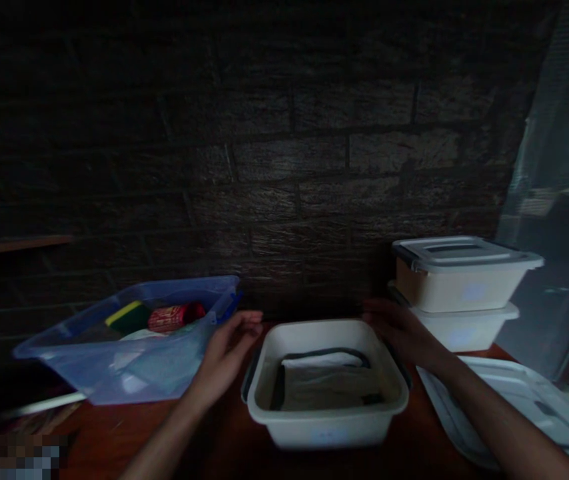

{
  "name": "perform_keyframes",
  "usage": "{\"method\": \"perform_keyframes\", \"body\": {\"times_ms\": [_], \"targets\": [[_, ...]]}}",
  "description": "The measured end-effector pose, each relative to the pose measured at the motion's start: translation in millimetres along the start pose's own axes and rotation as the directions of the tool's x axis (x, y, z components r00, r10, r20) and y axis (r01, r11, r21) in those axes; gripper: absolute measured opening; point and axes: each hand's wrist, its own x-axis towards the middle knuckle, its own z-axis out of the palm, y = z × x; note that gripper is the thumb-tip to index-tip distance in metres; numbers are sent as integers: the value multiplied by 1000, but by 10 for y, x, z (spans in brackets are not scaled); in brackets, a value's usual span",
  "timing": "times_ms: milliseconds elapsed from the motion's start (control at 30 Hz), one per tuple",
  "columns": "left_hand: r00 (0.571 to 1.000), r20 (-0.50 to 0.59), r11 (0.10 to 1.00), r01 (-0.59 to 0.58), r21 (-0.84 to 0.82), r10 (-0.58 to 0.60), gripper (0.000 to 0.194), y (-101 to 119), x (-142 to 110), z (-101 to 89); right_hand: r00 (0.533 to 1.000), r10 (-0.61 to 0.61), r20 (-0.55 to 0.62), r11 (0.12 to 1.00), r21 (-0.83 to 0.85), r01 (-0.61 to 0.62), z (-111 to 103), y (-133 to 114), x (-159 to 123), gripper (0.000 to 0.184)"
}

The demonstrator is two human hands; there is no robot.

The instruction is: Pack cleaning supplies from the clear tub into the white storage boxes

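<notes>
An uncovered white plastic box (332, 427) stands on the table in front of me. Inside it lies a folded cloth-like item (332, 387) with dark edging; its exact kind is unclear. My left hand (229, 347) hovers by the box's left rim, fingers stretched out and holding nothing. Beyond the right rim, my right hand (399, 330) is dim and slightly smeared, with its fingers extended and nothing visible in them. A white lid (524, 400) lies flat to the right, partly under my right forearm.
To the left, a clear bluish bin (159, 373) holds a yellow-green sponge (128, 317) and a red cylindrical item (174, 317). Two stacked white boxes stand at the right, the upper lidded box (464, 287) on the lower box (469, 330). A dark brick wall (284, 167) rises behind the brown table (209, 440).
</notes>
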Motion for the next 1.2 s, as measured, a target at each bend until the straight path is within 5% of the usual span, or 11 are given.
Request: {"method": "perform_keyframes", "body": {"times_ms": [100,400,700,900,1133,1200], "targets": [[994,-40,992,103,-78,-106,32,-231,-133,28,998,63,1,998,20,-63,116,186,-81,47],[975,146,962,196,-193,-169,26,-461,-245,203,972,225,73,948,213,-236,124,343,-157,41],[928,-86,915,336,-224,-362,46,-691,-281,292,989,146,36,985,85,-149,64,264,-125,37],[930,-3,861,340,-380,-368,47,-693,-249,283,1000,27,11,992,-125,-26,-409,178,-355,29],[906,45,779,386,-494,-421,44,-632,-198,249,990,143,-18,851,-508,-132,-1142,258,-1240,35],[920,-21,837,345,-424,-390,42,-609,-182,201,990,139,12,808,-580,-106,-1235,341,-1509,36]]}}
